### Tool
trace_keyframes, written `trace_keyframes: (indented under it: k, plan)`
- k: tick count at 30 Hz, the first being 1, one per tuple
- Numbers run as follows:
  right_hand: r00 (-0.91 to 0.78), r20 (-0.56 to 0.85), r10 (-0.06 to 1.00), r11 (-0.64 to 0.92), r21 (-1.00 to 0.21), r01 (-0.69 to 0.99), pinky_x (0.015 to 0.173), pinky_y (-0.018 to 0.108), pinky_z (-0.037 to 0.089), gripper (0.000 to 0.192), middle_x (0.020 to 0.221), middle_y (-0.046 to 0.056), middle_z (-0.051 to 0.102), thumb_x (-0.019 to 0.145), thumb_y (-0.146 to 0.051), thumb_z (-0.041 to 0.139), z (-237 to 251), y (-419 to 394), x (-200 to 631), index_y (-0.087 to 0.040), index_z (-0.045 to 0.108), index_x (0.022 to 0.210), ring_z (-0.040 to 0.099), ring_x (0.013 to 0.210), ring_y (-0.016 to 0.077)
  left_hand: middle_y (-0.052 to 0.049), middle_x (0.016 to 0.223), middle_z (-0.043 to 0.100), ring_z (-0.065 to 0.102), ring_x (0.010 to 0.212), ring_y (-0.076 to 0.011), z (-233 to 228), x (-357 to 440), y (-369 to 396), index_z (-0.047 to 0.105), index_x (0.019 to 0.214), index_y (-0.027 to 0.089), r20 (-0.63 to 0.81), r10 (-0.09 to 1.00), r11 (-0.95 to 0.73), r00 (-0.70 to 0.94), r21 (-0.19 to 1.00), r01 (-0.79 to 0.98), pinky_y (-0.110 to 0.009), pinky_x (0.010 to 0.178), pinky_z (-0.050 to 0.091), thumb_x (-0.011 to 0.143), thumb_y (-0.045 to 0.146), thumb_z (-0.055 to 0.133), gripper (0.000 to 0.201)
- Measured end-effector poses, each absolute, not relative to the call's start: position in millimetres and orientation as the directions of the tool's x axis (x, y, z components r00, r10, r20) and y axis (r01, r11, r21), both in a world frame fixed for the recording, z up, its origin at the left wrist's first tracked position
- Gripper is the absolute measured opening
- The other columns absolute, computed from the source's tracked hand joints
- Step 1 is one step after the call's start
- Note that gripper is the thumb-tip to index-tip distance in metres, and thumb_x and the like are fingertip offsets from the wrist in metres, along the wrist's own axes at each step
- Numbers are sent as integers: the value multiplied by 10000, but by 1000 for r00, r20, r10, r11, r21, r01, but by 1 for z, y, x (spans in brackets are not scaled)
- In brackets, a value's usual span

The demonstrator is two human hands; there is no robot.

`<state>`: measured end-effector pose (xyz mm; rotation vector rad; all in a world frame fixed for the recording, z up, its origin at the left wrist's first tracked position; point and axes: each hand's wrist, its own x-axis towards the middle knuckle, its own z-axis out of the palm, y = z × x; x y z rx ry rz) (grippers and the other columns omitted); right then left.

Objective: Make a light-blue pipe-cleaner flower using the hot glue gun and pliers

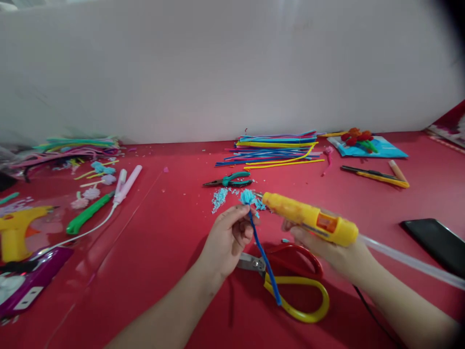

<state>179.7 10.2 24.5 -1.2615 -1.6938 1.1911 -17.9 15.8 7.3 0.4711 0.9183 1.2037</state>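
Head view of a red table (152, 271). The left hand (227, 240) pinches, between thumb and fingertips, a blue pipe-cleaner stem (264, 259) just below its light-blue fuzzy tuft (248, 196); the stem slants down and to the right, crossing above the scissors (286, 276); the tuft sits at the stem's upper end, above the centre of the table. The right hand (327, 247) is closed around the body of a yellow glue gun (308, 219); the gun lies nearly level, its nozzle pointing left and ending just beside the tuft; whether the tip touches it cannot be told; a clear glue stick (410, 261) projects from the rear of the gun towards the right. The scissors, with one red and one yellow handle loop, lie flat beneath both hands. Light-blue trimmings (220, 198) are scattered just beyond the tuft; teal-handled pliers (230, 180) lie behind them; a heap of coloured pipe cleaners (272, 148) lies near the wall. A dark phone (436, 245) rests at right; a second yellow glue gun (18, 230) and a green-handled tool (87, 215) lie well apart at left.
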Motion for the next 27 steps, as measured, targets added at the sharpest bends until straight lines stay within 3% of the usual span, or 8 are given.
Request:
trace_keyframes:
  k: [3, 9, 12, 17, 23, 27]
  plan:
    - [-319, 117, 941, 240, -893, 381, 596, 291, 458, 180, 750, 42, 646, 804, -391, 640, 24, 7, 178, -211, 628, 797, 583, 676, 184, 1, 549, 656, 482, 349, -19, 9, -16, 14, 642, 675, 114, -330, 942, 305, 57, 773, -556, -86, 316, 352, 717, 225, 674, 123]
    - [-240, 172, 955, 265, -857, 442, 588, 313, 460, 131, 689, 17, 593, 790, -330, 620, 15, 8, 175, -236, 547, 736, 564, 631, 183, -2, 573, 681, 511, 352, -41, 11, -13, 12, 601, 654, 136, -283, 959, 260, 30, 829, -496, -111, 330, 385, 725, 237, 695, 156]
    - [-129, 220, 967, 255, -848, 465, 632, 330, 470, 113, 748, 16, 582, 763, -273, 617, 6, 13, 170, -249, 513, 802, 570, 686, 194, -8, 570, 681, 528, 344, -58, 11, -9, 8, 577, 636, 143, -315, 944, 325, 98, 835, -443, -130, 321, 400, 734, 263, 708, 203]
    - [-110, 361, 926, 368, -800, 474, 622, 294, 465, 197, 830, 10, 564, 771, -289, 629, 7, 14, 166, -241, 466, 870, 557, 690, 163, -25, 573, 683, 538, 331, -71, 9, 2, -2, 574, 633, 137, -366, 895, 439, 253, 819, -369, -142, 311, 419, 748, 269, 706, 219]
    - [-213, 322, 922, 386, -781, 490, 683, 274, 448, 197, 860, -9, 581, 792, -251, 604, 19, 9, 171, -248, 440, 900, 570, 762, 156, -25, 555, 671, 531, 323, -70, 7, 6, -7, 580, 632, 128, -354, 895, 435, 273, 830, -349, -138, 305, 423, 767, 266, 682, 219]
    - [-247, 348, 904, 427, -752, 502, 638, 262, 428, 236, 848, -6, 566, 767, -263, 637, 20, 9, 171, -248, 427, 873, 548, 712, 146, -21, 567, 673, 538, 326, -73, 8, 6, -7, 583, 640, 130, -351, 899, 427, 262, 836, -345, -140, 304, 424, 762, 266, 692, 213]
